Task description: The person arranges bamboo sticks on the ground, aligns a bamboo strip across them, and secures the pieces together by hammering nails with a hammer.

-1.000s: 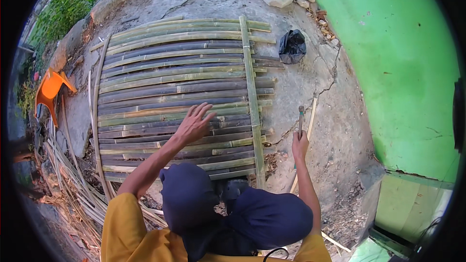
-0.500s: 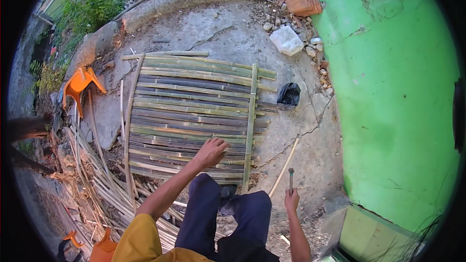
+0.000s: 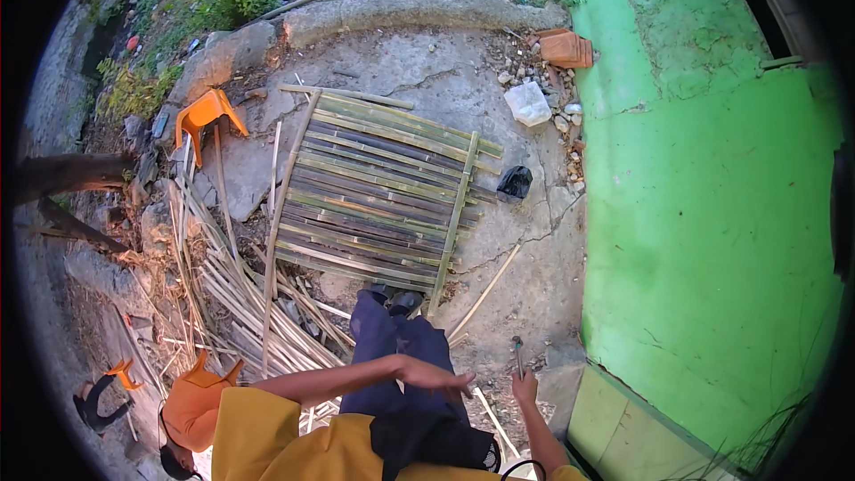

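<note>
My right hand (image 3: 525, 387) is closed round the handle of a hammer (image 3: 518, 352), its small dark head pointing up. In front of my thighs, my left hand (image 3: 436, 376) is held out with nothing in it, fingers stretched to the right. A slatted bamboo panel (image 3: 374, 185) lies on the ground just beyond my feet. It is made of several split green and dark slats side by side. One bamboo crosspiece (image 3: 456, 214) runs over the right ends and a longer pole (image 3: 290, 183) along the left. Neither hand touches the panel.
Loose bamboo strips (image 3: 258, 307) are heaped left of the panel, near an orange plastic chair (image 3: 209, 114). A person in orange (image 3: 193, 405) is at lower left. A black plastic bag (image 3: 514, 183), white block (image 3: 528, 104) and clay tiles (image 3: 565, 49) lie toward the green wall (image 3: 704, 223).
My left hand has moved off the panel, back toward my body. My right hand still holds the hammer. The view has shifted, and more of the person in orange shows.
</note>
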Action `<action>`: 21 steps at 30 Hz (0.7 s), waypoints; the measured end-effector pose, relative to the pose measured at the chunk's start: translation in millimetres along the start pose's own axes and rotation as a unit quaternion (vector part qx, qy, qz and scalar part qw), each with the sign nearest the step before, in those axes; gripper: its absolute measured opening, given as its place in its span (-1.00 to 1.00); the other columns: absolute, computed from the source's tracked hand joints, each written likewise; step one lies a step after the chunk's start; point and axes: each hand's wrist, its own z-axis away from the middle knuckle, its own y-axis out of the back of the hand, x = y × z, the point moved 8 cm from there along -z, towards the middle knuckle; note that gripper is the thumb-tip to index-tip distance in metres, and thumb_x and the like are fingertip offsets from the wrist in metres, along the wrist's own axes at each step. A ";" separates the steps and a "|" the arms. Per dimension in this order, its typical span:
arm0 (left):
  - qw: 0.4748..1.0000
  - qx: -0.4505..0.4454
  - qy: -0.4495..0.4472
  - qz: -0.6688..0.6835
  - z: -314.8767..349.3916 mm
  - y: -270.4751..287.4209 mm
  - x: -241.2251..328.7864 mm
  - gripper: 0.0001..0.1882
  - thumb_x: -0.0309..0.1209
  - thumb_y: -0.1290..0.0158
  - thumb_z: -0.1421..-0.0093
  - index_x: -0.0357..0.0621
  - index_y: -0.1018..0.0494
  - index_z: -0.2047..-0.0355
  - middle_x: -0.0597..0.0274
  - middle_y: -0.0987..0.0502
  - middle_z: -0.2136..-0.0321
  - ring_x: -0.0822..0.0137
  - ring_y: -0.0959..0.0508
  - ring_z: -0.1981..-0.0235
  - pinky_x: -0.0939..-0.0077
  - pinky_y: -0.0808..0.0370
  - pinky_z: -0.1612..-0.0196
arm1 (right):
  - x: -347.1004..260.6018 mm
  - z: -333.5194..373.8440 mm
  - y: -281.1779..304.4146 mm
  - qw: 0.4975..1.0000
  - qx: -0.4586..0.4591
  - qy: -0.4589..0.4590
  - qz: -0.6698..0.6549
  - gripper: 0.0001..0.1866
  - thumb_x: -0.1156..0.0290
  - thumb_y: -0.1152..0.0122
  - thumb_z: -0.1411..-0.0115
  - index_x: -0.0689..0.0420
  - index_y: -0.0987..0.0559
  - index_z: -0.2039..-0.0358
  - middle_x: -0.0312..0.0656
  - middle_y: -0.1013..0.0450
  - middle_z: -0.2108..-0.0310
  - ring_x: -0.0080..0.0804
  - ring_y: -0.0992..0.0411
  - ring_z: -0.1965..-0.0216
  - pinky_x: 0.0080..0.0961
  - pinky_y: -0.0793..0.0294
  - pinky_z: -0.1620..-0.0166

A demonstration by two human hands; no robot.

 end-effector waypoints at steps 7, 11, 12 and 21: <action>0.993 -0.003 -0.072 0.089 13.1 -116.3 24.4 0.04 0.43 0.60 -0.41 -0.21 -0.19 -0.47 0.11 -0.28 -0.42 0.22 -0.23 -0.45 0.25 -0.14 -0.50 | -43.4 9.4 55.3 0.994 -0.061 0.087 -0.028 -0.65 0.13 -0.31 -0.28 0.22 -0.56 0.29 0.08 -0.55 0.51 0.14 -0.57 0.43 0.00 -0.48 0.31; 0.982 -0.036 -0.113 0.148 -2.6 -135.0 34.2 -0.01 0.36 0.59 -0.46 -0.26 -0.20 -0.46 0.15 -0.27 -0.43 0.28 -0.22 -0.45 0.35 -0.09 -0.52 | -42.7 21.8 65.4 0.993 -0.025 0.113 0.003 -0.66 0.15 -0.29 -0.28 0.23 -0.56 0.29 0.08 -0.54 0.52 0.15 -0.56 0.44 0.00 -0.48 0.32; 0.985 -0.038 -0.098 0.140 -0.7 -137.4 41.1 -0.01 0.37 0.58 -0.46 -0.26 -0.20 -0.46 0.16 -0.27 -0.43 0.28 -0.23 -0.45 0.36 -0.10 -0.51 | -39.5 26.6 65.7 0.993 -0.009 0.114 0.007 -0.66 0.16 -0.29 -0.28 0.23 -0.56 0.29 0.08 -0.54 0.52 0.15 -0.56 0.44 0.00 -0.49 0.32; 0.994 -0.059 0.003 0.087 11.2 -134.6 64.3 0.06 0.41 0.57 -0.42 -0.33 -0.14 -0.47 0.07 -0.21 -0.46 0.26 -0.20 -0.47 0.37 -0.09 -0.52 | 5.4 73.4 49.3 0.999 -0.032 0.024 -0.026 -0.69 0.20 -0.28 -0.24 0.25 -0.57 0.30 0.12 -0.57 0.48 0.19 -0.58 0.40 0.04 -0.52 0.26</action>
